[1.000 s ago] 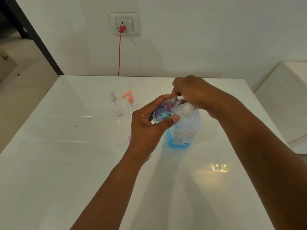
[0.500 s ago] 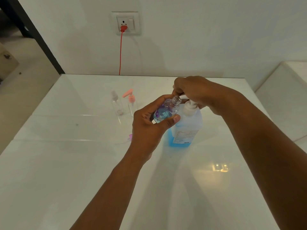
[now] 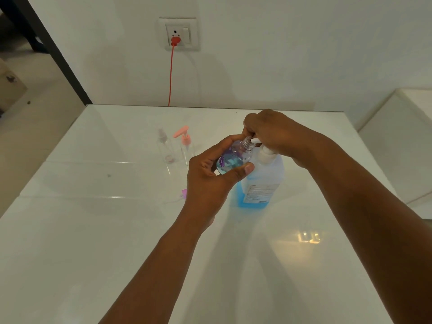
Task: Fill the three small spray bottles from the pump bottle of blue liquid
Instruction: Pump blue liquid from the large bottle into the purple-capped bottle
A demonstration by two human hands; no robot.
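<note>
Pump bottle (image 3: 261,181) stands on the surface (image 3: 93,230) as your right hand (image 3: 273,134) pinches its spout over the purple bottle (image 3: 231,160), tilted in your left hand's (image 3: 210,181) curled grip. Behind it, two bottles (image 3: 166,148) look unfilled; two remain, by appearances.

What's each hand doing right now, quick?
Left hand: grips the small flowered bottle, tilted, its open neck at the pump spout.
Right hand: fingers curled over the head of the pump bottle.
</note>
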